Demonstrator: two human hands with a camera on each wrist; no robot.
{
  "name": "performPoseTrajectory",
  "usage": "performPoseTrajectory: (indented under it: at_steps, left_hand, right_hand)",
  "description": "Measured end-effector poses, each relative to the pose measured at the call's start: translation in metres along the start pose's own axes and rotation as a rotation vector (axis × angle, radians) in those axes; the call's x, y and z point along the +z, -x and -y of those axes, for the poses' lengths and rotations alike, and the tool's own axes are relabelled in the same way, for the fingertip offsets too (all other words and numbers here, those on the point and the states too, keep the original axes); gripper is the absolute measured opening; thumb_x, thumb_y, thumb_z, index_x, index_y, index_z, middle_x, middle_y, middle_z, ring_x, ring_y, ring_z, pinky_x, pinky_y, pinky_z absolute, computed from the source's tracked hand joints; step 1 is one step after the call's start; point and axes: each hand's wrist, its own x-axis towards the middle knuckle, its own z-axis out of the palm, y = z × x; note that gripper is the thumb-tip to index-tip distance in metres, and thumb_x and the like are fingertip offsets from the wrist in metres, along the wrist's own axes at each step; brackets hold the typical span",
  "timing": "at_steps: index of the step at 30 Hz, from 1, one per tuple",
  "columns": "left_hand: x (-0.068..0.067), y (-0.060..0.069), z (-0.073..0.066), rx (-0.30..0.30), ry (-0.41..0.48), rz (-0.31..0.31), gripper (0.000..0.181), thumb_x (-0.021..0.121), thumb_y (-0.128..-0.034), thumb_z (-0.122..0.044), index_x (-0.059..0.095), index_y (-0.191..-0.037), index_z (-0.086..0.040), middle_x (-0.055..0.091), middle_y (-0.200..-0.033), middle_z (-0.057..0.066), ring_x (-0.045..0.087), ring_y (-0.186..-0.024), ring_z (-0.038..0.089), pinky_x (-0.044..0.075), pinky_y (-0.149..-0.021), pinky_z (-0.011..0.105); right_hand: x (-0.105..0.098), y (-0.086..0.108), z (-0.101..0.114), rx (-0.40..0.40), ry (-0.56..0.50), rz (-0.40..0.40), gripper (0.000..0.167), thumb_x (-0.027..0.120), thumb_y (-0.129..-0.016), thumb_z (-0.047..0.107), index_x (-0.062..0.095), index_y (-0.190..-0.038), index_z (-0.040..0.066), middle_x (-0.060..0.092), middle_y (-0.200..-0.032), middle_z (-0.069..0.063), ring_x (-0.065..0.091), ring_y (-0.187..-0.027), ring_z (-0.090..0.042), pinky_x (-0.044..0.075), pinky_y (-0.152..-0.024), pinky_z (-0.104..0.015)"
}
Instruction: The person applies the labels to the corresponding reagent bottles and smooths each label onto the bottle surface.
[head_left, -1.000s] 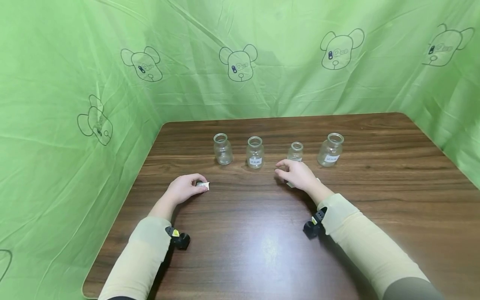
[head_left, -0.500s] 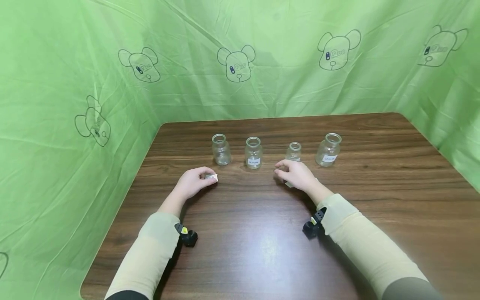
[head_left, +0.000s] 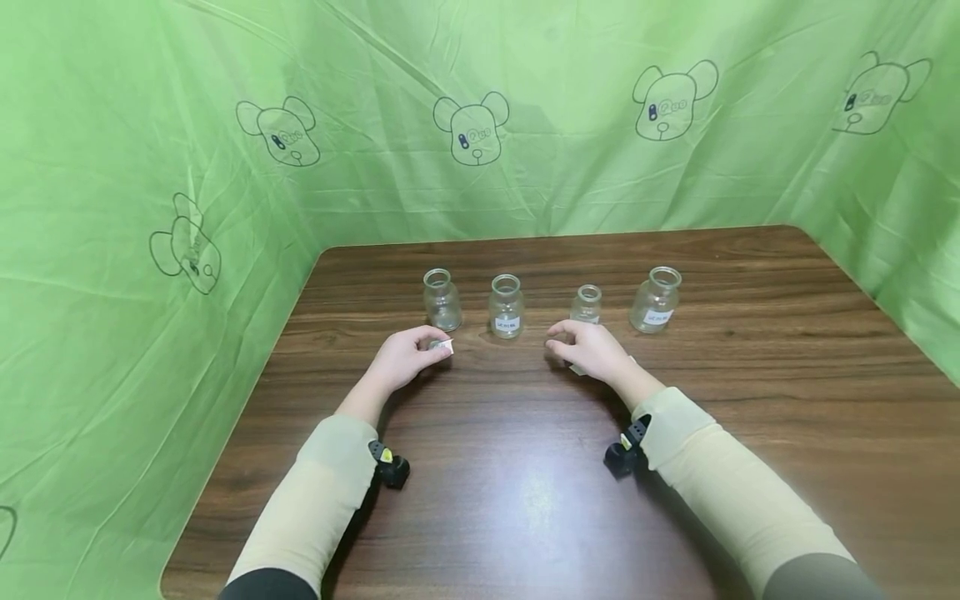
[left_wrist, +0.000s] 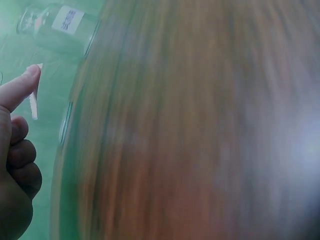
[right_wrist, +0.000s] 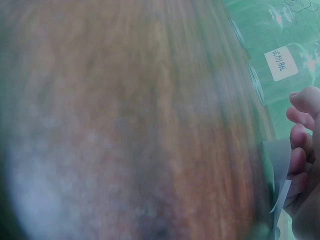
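Note:
My left hand (head_left: 401,360) pinches a small white label (head_left: 442,345) between thumb and fingertips, just in front of the leftmost glass bottle (head_left: 444,310). No label shows on that bottle. In the left wrist view the label (left_wrist: 34,102) hangs from the thumb, with the other fingers curled. My right hand (head_left: 594,352) is low over the table, in front of a small glass bottle (head_left: 588,305) whose label is partly hidden. A sheet of pale paper (right_wrist: 278,160) sticks out from its lower, curled fingers in the right wrist view; much of it is covered.
A labelled glass bottle (head_left: 507,307) stands between the hands, and another labelled bottle (head_left: 657,302) at the right. All are upright and uncapped in a row. Behind the brown wooden table (head_left: 495,467) hangs a green cloth (head_left: 390,192).
My left hand has moved right and forward with the label, towards the leftmost bottle. The right hand stays almost still, and the bottles have not moved on the table.

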Motion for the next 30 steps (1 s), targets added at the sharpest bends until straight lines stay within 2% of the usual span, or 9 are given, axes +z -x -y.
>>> performPoseTrajectory:
  at_steps: [8,13,17,25,30]
  left_hand:
    - [0.013,-0.006,-0.011,0.009,0.040,0.006,0.023,0.070,-0.0815,-0.042,0.067,-0.100,-0.029,0.050,-0.065,-0.001,0.049,-0.058,0.016,0.040,-0.055,0.032]
    - [0.019,-0.010,-0.019,0.038,0.040,-0.014,0.023,0.070,-0.0815,-0.041,0.068,-0.100,-0.028,0.050,-0.066,-0.001,0.048,-0.060,0.016,0.040,-0.056,0.032]
    - [0.025,-0.015,-0.027,0.054,0.049,-0.005,0.024,0.069,-0.0823,-0.043,0.067,-0.102,-0.029,0.051,-0.067,-0.002,0.048,-0.058,0.015,0.041,-0.057,0.032]
    - [0.042,-0.023,-0.043,0.108,0.128,0.021,0.022,0.069,-0.0827,-0.040,0.066,-0.101,-0.028,0.048,-0.063,0.001,0.049,-0.050,0.015,0.042,-0.053,0.033]
    - [0.049,-0.027,-0.049,0.127,0.158,0.026,0.022,0.069,-0.0832,-0.039,0.066,-0.102,-0.027,0.047,-0.062,0.001,0.049,-0.047,0.015,0.042,-0.051,0.032]
  right_hand:
    - [0.004,0.000,0.001,-0.012,-0.021,0.031,0.029,0.061,-0.089,0.030,0.064,-0.112,0.012,0.059,-0.062,0.002,0.053,-0.051,-0.012,0.044,-0.054,-0.031]
    - [0.002,-0.002,0.002,-0.016,-0.023,0.019,0.028,0.062,-0.089,0.029,0.064,-0.111,0.012,0.059,-0.061,0.001,0.052,-0.049,-0.012,0.044,-0.052,-0.031]
    - [0.001,-0.002,0.003,-0.021,-0.030,0.018,0.028,0.062,-0.088,0.029,0.064,-0.111,0.012,0.059,-0.061,0.001,0.052,-0.049,-0.012,0.044,-0.051,-0.031]
    - [0.002,-0.002,0.008,-0.020,-0.046,0.003,0.028,0.063,-0.088,0.029,0.065,-0.111,0.013,0.056,-0.061,0.003,0.053,-0.048,-0.013,0.045,-0.050,-0.031]
    - [0.003,-0.002,0.013,-0.055,-0.026,-0.028,0.026,0.064,-0.087,0.028,0.066,-0.109,0.014,0.054,-0.062,0.004,0.051,-0.054,-0.013,0.042,-0.054,-0.032]
